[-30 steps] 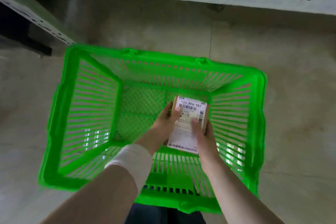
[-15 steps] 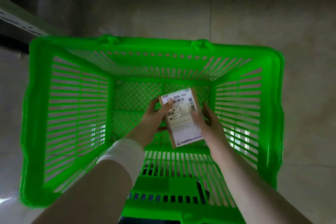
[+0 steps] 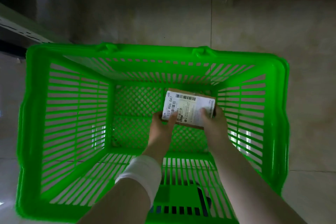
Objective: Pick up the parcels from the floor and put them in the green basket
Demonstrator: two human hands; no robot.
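1. The parcel (image 3: 189, 108) is a small brown box. It has a white label (image 3: 187, 103) on top with black bar codes and letters.
2. It is low down inside the basket (image 3: 156, 53), over the far right part of the mesh bottom. I cannot tell if it touches the bottom.
3. The left hand (image 3: 161, 127) holds the parcel's near left corner, with its thumb on the label. Its other fingers are hidden.
4. The right hand (image 3: 214, 122) holds the near right corner, also with its thumb on the label.
5. Both arms reach down over the near wall of the basket. A white band (image 3: 143, 172) is round the left wrist.
6. The basket is bright green with slotted walls. It stands on a pale tiled floor (image 3: 145, 14).
7. A grey shelf (image 3: 16, 27) edge shows at the far left.
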